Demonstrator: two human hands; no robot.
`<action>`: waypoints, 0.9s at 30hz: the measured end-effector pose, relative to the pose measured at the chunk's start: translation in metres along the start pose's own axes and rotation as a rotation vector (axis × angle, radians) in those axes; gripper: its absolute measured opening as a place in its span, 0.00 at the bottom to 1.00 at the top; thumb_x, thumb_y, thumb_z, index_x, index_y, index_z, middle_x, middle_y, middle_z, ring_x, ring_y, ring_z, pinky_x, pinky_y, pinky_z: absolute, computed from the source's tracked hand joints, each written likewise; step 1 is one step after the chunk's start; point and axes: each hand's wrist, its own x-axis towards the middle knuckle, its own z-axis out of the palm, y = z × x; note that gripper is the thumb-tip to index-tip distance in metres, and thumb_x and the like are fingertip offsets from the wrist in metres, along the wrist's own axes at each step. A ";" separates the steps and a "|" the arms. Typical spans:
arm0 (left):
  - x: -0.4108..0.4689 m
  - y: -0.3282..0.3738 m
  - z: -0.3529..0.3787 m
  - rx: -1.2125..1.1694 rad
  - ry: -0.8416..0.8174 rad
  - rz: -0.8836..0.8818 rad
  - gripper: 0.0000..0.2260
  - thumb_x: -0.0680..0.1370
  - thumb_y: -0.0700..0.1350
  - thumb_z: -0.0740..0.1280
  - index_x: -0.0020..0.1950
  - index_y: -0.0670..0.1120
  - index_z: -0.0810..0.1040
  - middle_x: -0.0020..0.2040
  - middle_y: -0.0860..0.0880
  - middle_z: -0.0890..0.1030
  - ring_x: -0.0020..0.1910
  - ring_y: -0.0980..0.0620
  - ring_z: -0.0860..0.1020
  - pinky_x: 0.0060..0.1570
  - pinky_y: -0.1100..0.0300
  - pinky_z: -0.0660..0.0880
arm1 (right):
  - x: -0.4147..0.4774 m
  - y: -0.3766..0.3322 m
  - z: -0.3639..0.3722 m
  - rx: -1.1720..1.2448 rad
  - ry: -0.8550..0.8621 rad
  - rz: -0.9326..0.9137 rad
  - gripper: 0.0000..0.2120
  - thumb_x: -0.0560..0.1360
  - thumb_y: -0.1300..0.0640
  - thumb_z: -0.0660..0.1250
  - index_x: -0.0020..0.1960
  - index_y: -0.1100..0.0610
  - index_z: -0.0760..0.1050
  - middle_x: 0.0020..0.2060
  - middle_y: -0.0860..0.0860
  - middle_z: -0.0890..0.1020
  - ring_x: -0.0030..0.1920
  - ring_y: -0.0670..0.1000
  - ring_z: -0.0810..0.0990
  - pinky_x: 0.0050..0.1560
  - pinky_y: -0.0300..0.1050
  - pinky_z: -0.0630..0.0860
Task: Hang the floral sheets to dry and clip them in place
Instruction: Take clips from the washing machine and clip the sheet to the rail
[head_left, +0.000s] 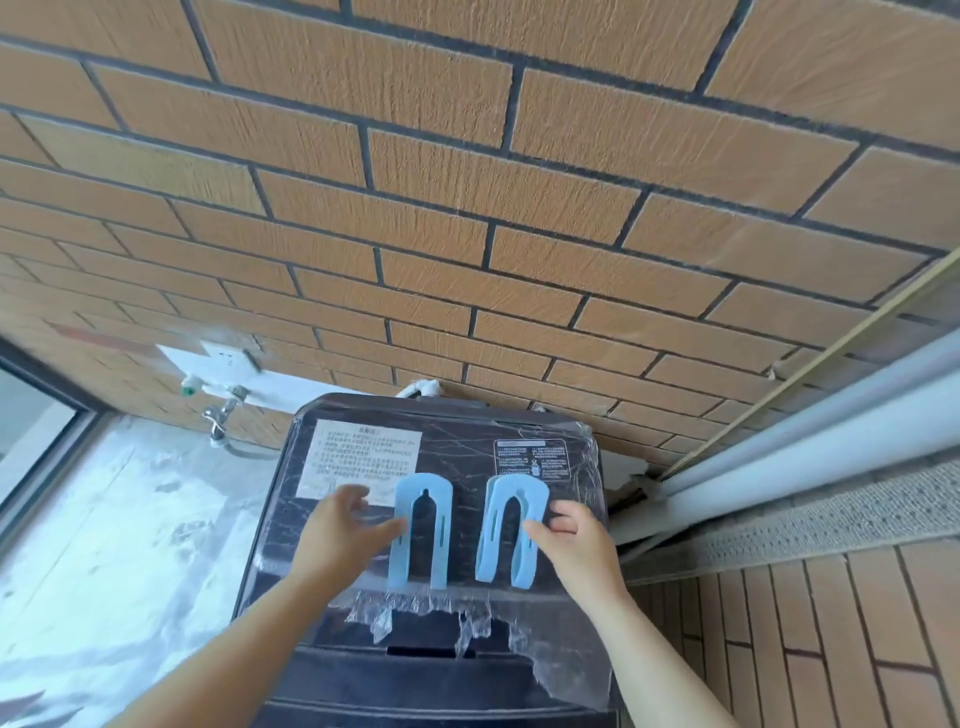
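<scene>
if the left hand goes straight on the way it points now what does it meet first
Most likely the left blue clip on the washing machine lid: the left hand reaches rightward and its thumb tip is at the clip's near leg, though contact is unclear.

A person's bare left forearm (244, 639) and left hand (337, 535), bare right forearm (665, 660) and right hand (576, 545), skin uncovered to the frame's edge.

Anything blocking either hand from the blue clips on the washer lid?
Nothing visible. The left hand is open beside the left clip, the right hand pinches the right clip; both lie uncovered on the washer lid.
</scene>
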 end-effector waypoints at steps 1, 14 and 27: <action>0.004 0.004 -0.005 0.014 0.013 0.062 0.29 0.69 0.55 0.76 0.66 0.46 0.72 0.61 0.49 0.77 0.51 0.53 0.77 0.46 0.61 0.73 | 0.003 -0.005 -0.002 0.009 0.006 -0.027 0.24 0.71 0.46 0.72 0.63 0.54 0.73 0.54 0.49 0.80 0.53 0.47 0.79 0.55 0.43 0.76; 0.043 0.046 -0.007 0.134 -0.244 0.092 0.19 0.73 0.63 0.67 0.52 0.48 0.79 0.59 0.48 0.78 0.47 0.51 0.77 0.42 0.60 0.73 | 0.029 -0.036 0.005 -0.072 -0.040 -0.066 0.17 0.74 0.44 0.68 0.47 0.59 0.75 0.37 0.48 0.75 0.39 0.48 0.73 0.38 0.42 0.66; 0.057 0.044 -0.005 0.195 -0.424 0.002 0.31 0.75 0.65 0.63 0.70 0.46 0.67 0.66 0.45 0.74 0.55 0.48 0.75 0.50 0.57 0.73 | 0.037 -0.047 -0.006 -0.277 -0.239 -0.172 0.17 0.79 0.47 0.62 0.33 0.48 0.62 0.32 0.43 0.65 0.32 0.42 0.65 0.34 0.39 0.60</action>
